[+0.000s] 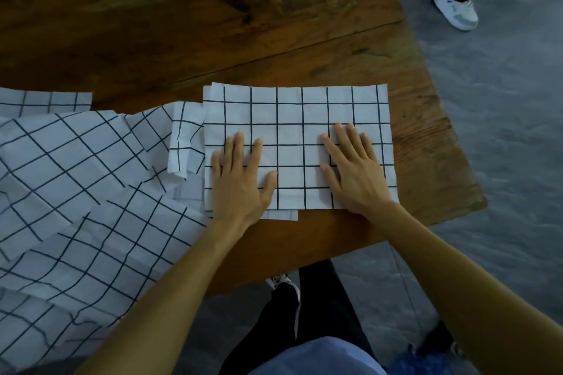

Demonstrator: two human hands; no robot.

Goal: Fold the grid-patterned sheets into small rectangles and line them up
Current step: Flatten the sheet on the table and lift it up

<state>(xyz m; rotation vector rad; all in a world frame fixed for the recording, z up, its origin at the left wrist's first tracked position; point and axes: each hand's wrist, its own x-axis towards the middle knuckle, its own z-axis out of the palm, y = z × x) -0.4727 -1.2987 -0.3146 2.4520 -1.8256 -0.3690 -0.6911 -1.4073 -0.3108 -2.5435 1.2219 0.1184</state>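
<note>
Pressing folded sheet (300,119) flat: left hand (240,183), right hand (353,170), fingers (345,137) seemingly spread.

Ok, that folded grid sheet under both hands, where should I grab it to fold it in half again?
Probably the right short edge of the folded grid sheet, pinching its two right corners. It lies flat with that edge free on the bare wooden table, while its left edge abuts the pile of unfolded sheets. Both the left hand and right hand currently press flat.
</note>
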